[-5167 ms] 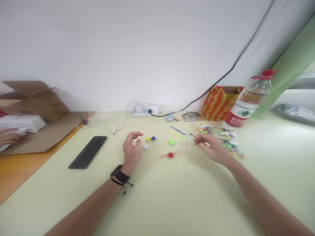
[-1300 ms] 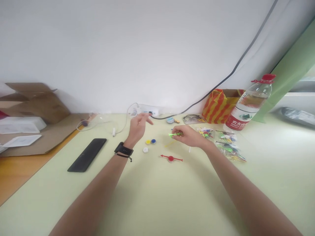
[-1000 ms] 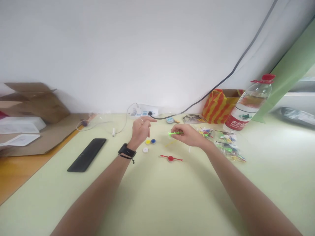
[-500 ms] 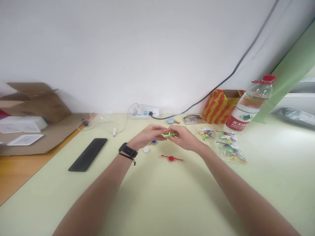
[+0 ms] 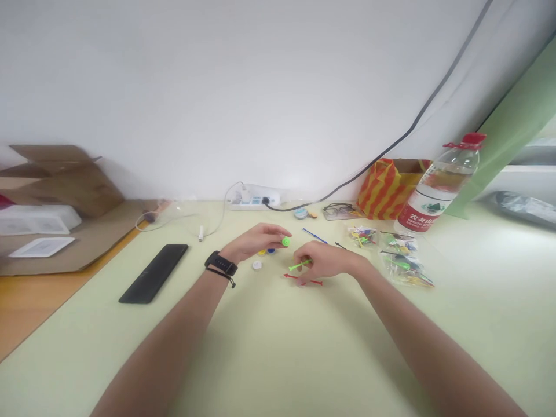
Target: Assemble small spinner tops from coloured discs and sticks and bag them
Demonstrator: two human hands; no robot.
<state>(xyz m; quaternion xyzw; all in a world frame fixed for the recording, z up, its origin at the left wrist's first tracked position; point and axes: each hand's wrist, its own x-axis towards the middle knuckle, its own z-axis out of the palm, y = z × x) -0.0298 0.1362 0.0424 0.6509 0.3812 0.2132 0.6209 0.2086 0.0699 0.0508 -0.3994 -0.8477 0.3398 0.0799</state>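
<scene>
Your left hand (image 5: 257, 240) pinches a small, round, bright-green disc (image 5: 285, 241); your right hand (image 5: 324, 259), curled nearly closed, grips a slim, straight arrow (image 5: 297, 266) of similar green.

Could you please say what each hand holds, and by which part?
Left hand: green disc, by its edge. Right hand: green arrow, near its palm-side end.

Bright green arrow (image 5: 299, 266) and disc (image 5: 285, 241)

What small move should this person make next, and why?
Perhaps raise the right hand with its thin green plastic arrow toward the round green plastic piece in the left hand: colours match, but they're apart, the right hand down by a thin red plastic arrow.
</scene>
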